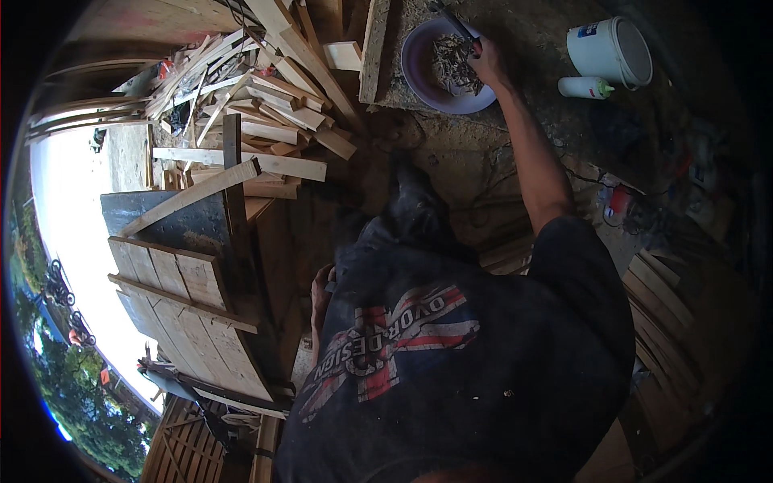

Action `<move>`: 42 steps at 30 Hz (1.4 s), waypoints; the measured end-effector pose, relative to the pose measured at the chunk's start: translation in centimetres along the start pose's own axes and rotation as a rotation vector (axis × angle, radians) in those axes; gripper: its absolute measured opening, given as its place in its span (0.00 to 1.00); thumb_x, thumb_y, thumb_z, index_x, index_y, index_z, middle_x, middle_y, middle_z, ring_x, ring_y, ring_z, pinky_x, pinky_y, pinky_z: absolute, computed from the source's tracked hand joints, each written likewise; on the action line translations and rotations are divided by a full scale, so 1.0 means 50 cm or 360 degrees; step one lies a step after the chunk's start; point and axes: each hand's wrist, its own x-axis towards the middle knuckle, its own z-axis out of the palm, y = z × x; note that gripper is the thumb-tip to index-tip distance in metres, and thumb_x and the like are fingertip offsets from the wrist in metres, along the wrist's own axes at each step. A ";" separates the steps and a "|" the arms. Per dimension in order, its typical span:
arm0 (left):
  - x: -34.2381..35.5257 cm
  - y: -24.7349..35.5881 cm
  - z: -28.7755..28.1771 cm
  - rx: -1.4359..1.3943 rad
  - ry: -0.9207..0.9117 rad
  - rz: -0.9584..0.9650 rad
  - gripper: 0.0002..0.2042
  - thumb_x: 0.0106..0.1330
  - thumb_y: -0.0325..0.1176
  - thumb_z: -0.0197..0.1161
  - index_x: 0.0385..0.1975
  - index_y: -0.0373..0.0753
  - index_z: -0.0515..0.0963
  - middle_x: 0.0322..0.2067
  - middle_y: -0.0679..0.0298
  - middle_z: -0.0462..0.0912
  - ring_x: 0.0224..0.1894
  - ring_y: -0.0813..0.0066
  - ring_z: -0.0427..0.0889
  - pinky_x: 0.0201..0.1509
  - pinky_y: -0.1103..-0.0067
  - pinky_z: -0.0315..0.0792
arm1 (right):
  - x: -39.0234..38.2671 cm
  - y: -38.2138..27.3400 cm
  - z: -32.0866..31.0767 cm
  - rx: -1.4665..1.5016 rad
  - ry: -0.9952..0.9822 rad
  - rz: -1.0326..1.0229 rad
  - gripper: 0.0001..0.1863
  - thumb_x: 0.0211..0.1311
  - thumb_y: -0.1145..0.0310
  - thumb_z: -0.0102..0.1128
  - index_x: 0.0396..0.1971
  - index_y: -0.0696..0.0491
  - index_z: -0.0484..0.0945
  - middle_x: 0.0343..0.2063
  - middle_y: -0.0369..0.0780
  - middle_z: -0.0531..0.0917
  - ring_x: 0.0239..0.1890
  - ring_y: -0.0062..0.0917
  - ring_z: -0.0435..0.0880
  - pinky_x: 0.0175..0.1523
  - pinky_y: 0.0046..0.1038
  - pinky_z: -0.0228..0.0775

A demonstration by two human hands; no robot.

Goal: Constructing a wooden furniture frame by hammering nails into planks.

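Observation:
My right arm stretches far forward to a wide pale bowl (pixel 415 68) at the top of the view. Closed fingers of my right hand (pixel 486 66) grip a dark, long-handled tool (pixel 453 20) over the bowl's far rim; its kind is hard to make out. Many thin, greyish slivers (pixel 456 64) lie heaped in the bowl; they could be nails or chips. Down by my left side is my left hand (pixel 321 288), partly covered by my dark shirt (pixel 499 322), so its fingers hardly show.
A white bucket (pixel 592 52) lies right of the bowl, beside a white bottle with a green cap (pixel 581 88). Cut wood strips (pixel 282 109) pile up at the upper left. Nearer stands a plank-topped wooden bench (pixel 185 298). More boards (pixel 660 302) lie at the right.

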 end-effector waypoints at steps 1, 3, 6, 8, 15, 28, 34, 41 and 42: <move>0.009 -0.003 -0.003 0.0003 -0.0018 0.0008 0.25 0.73 0.50 0.55 0.57 0.34 0.78 0.51 0.45 0.83 0.57 0.50 0.81 0.60 0.64 0.72 | -0.002 0.016 -0.017 0.0065 -0.0168 0.0118 0.12 0.53 0.69 0.71 0.34 0.59 0.80 0.27 0.46 0.81 0.28 0.36 0.81 0.38 0.37 0.73; 0.006 0.058 -0.028 0.0097 -0.0067 -0.0023 0.25 0.72 0.50 0.57 0.57 0.34 0.78 0.50 0.45 0.83 0.56 0.53 0.81 0.59 0.66 0.73 | -0.003 0.053 -0.023 0.0232 -0.0304 0.0215 0.15 0.53 0.66 0.75 0.36 0.57 0.81 0.25 0.39 0.79 0.27 0.27 0.77 0.37 0.32 0.71; -0.006 0.111 -0.045 -0.0026 -0.0079 -0.0058 0.23 0.72 0.47 0.60 0.56 0.34 0.78 0.49 0.47 0.84 0.54 0.56 0.83 0.57 0.68 0.75 | -0.002 0.012 -0.076 0.1026 -0.0423 0.0429 0.21 0.52 0.63 0.77 0.43 0.56 0.81 0.28 0.32 0.82 0.24 0.22 0.77 0.31 0.32 0.71; 0.006 0.098 -0.050 -0.0036 -0.0015 -0.0158 0.22 0.71 0.46 0.61 0.55 0.34 0.78 0.48 0.48 0.84 0.52 0.57 0.84 0.55 0.69 0.76 | -0.001 -0.070 -0.127 0.1172 -0.0556 0.0465 0.20 0.52 0.63 0.77 0.42 0.56 0.81 0.25 0.31 0.81 0.20 0.18 0.74 0.26 0.27 0.67; 0.102 0.320 -0.101 0.0162 0.0153 0.0506 0.19 0.72 0.41 0.62 0.56 0.36 0.79 0.47 0.52 0.86 0.47 0.59 0.87 0.50 0.70 0.78 | -0.062 -0.144 -0.172 0.1702 -0.0637 0.0478 0.20 0.55 0.61 0.76 0.41 0.54 0.78 0.14 0.27 0.71 0.12 0.09 0.64 0.18 0.16 0.57; 0.076 0.545 -0.172 -0.0388 0.0010 0.0712 0.17 0.65 0.40 0.64 0.45 0.32 0.83 0.42 0.55 0.87 0.46 0.64 0.86 0.52 0.72 0.76 | -0.211 -0.393 -0.119 0.1962 -0.0806 0.0387 0.19 0.61 0.69 0.69 0.51 0.57 0.76 0.24 0.29 0.76 0.13 0.07 0.66 0.18 0.15 0.58; 0.085 0.503 -0.222 -0.0481 -0.0009 0.1034 0.13 0.60 0.32 0.68 0.42 0.33 0.83 0.40 0.55 0.86 0.44 0.65 0.86 0.48 0.72 0.77 | -0.371 -0.613 -0.011 0.1847 -0.0954 -0.0023 0.19 0.62 0.73 0.68 0.53 0.56 0.77 0.36 0.34 0.81 0.30 0.13 0.80 0.37 0.18 0.73; 0.055 0.368 -0.402 -0.0514 -0.0055 0.0679 0.11 0.59 0.29 0.70 0.40 0.33 0.84 0.33 0.60 0.88 0.38 0.73 0.87 0.43 0.77 0.78 | -0.450 -0.832 0.060 0.1891 -0.1066 -0.0086 0.20 0.64 0.71 0.69 0.54 0.55 0.77 0.40 0.35 0.83 0.39 0.16 0.81 0.48 0.20 0.73; 0.055 0.347 -0.442 -0.0390 -0.0043 0.0655 0.11 0.60 0.30 0.69 0.41 0.33 0.84 0.35 0.60 0.89 0.40 0.74 0.87 0.45 0.77 0.79 | -0.458 -0.867 0.072 0.1909 -0.1119 -0.0083 0.20 0.64 0.70 0.69 0.54 0.55 0.77 0.40 0.35 0.83 0.38 0.15 0.81 0.47 0.19 0.72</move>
